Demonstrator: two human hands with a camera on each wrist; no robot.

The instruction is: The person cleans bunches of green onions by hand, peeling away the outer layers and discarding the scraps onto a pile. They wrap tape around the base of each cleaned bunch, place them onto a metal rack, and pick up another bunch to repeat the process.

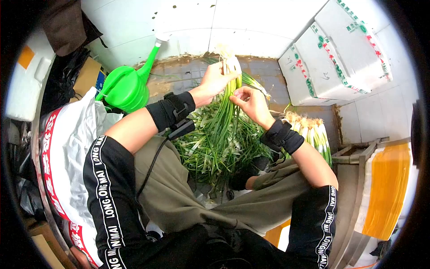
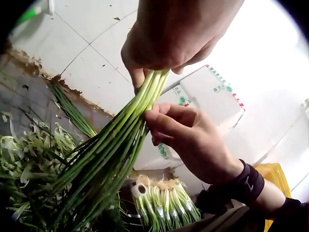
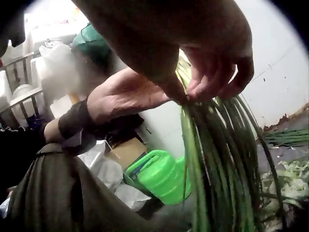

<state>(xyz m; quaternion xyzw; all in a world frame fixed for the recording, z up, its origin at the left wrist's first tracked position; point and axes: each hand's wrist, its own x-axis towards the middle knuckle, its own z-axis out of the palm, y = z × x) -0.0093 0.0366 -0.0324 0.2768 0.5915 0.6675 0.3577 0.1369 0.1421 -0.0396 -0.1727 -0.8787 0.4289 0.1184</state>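
Observation:
My left hand (image 1: 212, 84) grips a bunch of scallions (image 1: 230, 112) round its pale stalks, just below the white root ends. The green leaves hang down from it, over a heap of loose leaves (image 1: 206, 150) on the floor. Just below, my right hand (image 1: 254, 106) pinches at the side of the same bunch with thumb and forefinger. In the left wrist view, those fingertips (image 2: 151, 116) meet at a stalk on the bunch's edge. The right wrist view shows the right hand (image 3: 212, 72) at the stalks, partly hiding the left hand (image 3: 128, 94).
Trimmed scallions (image 1: 309, 130) stand bundled at the right, roots up. A few more scallions (image 1: 254, 84) lie behind the held bunch. White foam boxes (image 1: 324, 67) stand at the back right, a green watering can (image 1: 127, 89) at the back left. A white sack (image 1: 74, 152) sits by the left arm.

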